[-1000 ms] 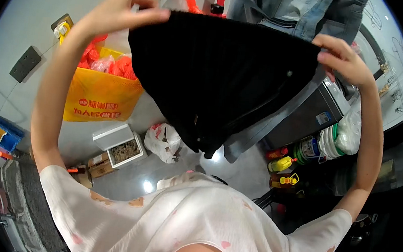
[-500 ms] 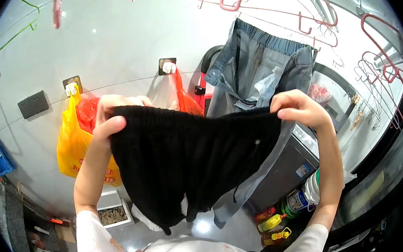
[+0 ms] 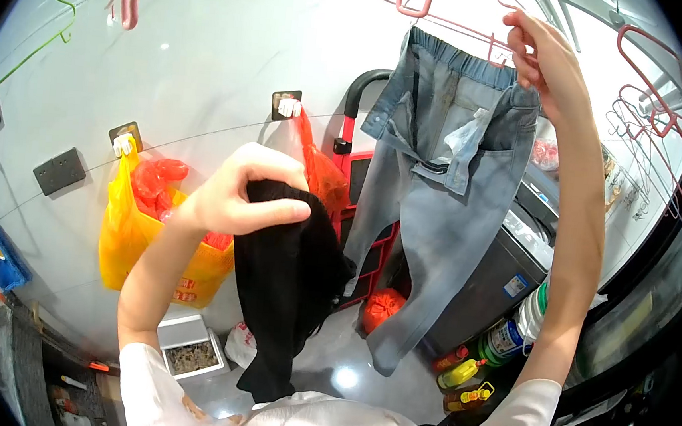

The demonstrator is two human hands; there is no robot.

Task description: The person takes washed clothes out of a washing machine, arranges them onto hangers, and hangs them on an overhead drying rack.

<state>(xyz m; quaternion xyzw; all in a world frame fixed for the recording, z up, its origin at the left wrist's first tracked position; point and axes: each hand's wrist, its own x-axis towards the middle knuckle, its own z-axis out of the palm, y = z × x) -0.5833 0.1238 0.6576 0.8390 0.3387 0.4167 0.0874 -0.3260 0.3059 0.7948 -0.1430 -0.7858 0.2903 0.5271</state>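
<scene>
My left hand (image 3: 258, 194) is closed on the gathered waistband of black shorts (image 3: 284, 273), which hang folded together below it. High on the right, my right hand (image 3: 546, 65) has its fingers curled at the end of a pink clothes hanger (image 3: 452, 23); its exact hold is partly hidden. From that hanger hang grey-blue jeans (image 3: 457, 214) with an elastic waist, their upper right corner just under my right hand. A white piece of cloth, perhaps a pocket lining, shows at the jeans' open front.
Pink hangers (image 3: 657, 86) hang overhead at right, a green one (image 3: 50, 38) at left. Yellow (image 3: 133, 253) and red (image 3: 324, 172) plastic bags hang on wall hooks. Behind the jeans stand a red folding ladder (image 3: 358, 170) and a dark grey appliance (image 3: 487, 285). Bottles (image 3: 460, 375) and a white box (image 3: 186, 345) stand below.
My right hand has let go of the shorts' waistband and risen to the hanger. The shorts, spread between both hands before, now droop from my left hand alone, leaving more of the jeans visible.
</scene>
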